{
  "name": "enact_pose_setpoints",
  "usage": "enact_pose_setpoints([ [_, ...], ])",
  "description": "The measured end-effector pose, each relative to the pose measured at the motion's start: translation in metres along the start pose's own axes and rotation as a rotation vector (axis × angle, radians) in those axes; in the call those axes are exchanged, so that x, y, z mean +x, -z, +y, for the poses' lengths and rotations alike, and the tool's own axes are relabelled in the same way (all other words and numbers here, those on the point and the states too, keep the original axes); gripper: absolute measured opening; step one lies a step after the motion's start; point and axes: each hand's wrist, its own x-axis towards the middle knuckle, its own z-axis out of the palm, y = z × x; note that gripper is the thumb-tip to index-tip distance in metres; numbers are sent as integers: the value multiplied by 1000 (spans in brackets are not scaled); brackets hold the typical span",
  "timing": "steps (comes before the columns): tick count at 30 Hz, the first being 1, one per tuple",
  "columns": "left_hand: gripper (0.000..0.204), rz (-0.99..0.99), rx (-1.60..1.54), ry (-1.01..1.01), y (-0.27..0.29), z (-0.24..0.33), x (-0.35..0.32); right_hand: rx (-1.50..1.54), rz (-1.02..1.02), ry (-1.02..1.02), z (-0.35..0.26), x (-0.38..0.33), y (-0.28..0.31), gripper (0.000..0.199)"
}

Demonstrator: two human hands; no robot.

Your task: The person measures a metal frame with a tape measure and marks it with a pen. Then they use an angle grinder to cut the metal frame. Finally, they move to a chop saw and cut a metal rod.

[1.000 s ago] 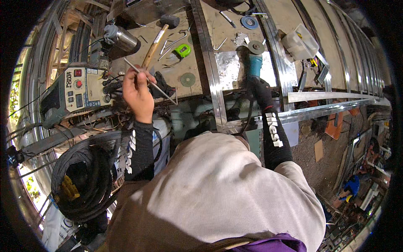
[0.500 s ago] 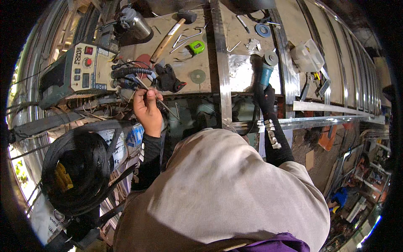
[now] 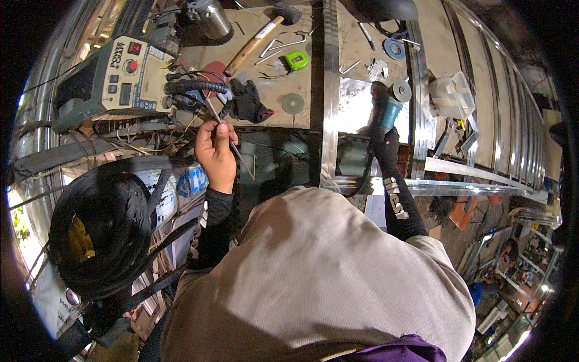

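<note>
My bare left hand [image 3: 216, 158] is closed around a thin metal rod [image 3: 244, 164], which slants from the cables by the welding machine down past my fingers. In my gloved right hand [image 3: 386, 145] is a teal angle grinder [image 3: 392, 113] with a pale disc at its head. The grinder is over a bright sheet of metal [image 3: 354, 105] between two metal bars. Ahead of my left hand lie a black glove [image 3: 247, 102] and a dark red disc [image 3: 214, 72]. A greenish disc [image 3: 294, 104] rests to the right of the glove.
A welding machine [image 3: 129, 78] stands at left, above a coil of black cable [image 3: 66, 241]. Farther off lie a wooden-handled hammer [image 3: 256, 45], a green tape measure [image 3: 297, 60], bent metal rods [image 3: 280, 45] and a blue disc [image 3: 394, 49]. A clear plastic box [image 3: 452, 96] sits at right.
The whole view has shifted a little, with the bench things now slightly farther right and higher. The rod in my left hand points more steeply downward. Both hands keep their holds.
</note>
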Motion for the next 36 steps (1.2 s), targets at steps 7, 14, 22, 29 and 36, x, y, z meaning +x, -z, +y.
enact_pose_setpoints([
  [7,17,7,-111,56,8,12,-8,118,-38,-110,2,1,-11,49],
  [14,16,-89,-160,84,9,14,-16,57,-76,-182,26,7,-3,51],
  [22,13,-131,110,183,2,13,-13,-196,249,327,-97,-22,-45,34],
  [29,19,-158,164,289,-14,23,-18,-179,-12,194,-120,190,-154,39],
  [36,10,-266,402,123,-46,55,-42,-884,-84,362,-21,367,-144,35],
])
